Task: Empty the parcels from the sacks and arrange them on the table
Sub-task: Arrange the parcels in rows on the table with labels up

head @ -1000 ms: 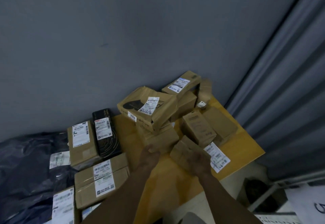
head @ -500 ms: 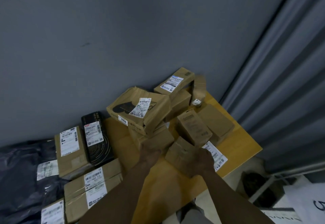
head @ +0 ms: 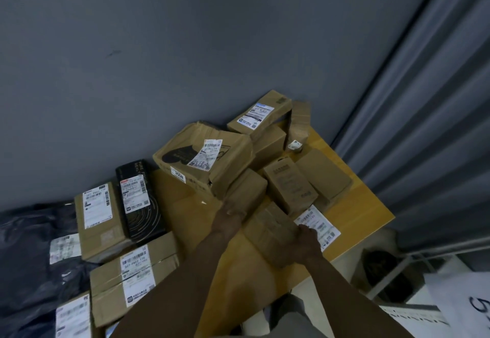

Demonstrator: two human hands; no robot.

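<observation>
Several brown cardboard parcels crowd a yellow wooden table (head: 368,218). My right hand (head: 302,245) grips a small brown box with a white label (head: 273,227) lying near the table's front edge. My left hand (head: 233,215) presses its fingers against the near side of another plain brown box (head: 249,191), which sits under a large crumpled parcel (head: 204,157). A black boxed parcel (head: 139,202) and labelled brown boxes (head: 98,218) lie to the left. A dark plastic sack (head: 29,252) lies at the far left with a white label on it.
A grey wall runs behind the table and a ribbed grey shutter (head: 424,125) stands at the right. Beyond the table's right corner, low down, sit a dark bin (head: 384,271) and a white board (head: 464,303). More stacked boxes (head: 267,115) fill the table's back corner.
Both hands have moved forward: the left from the table surface up against the plain box, the right sliding the small labelled box toward the pile. The view has shifted slightly right.
</observation>
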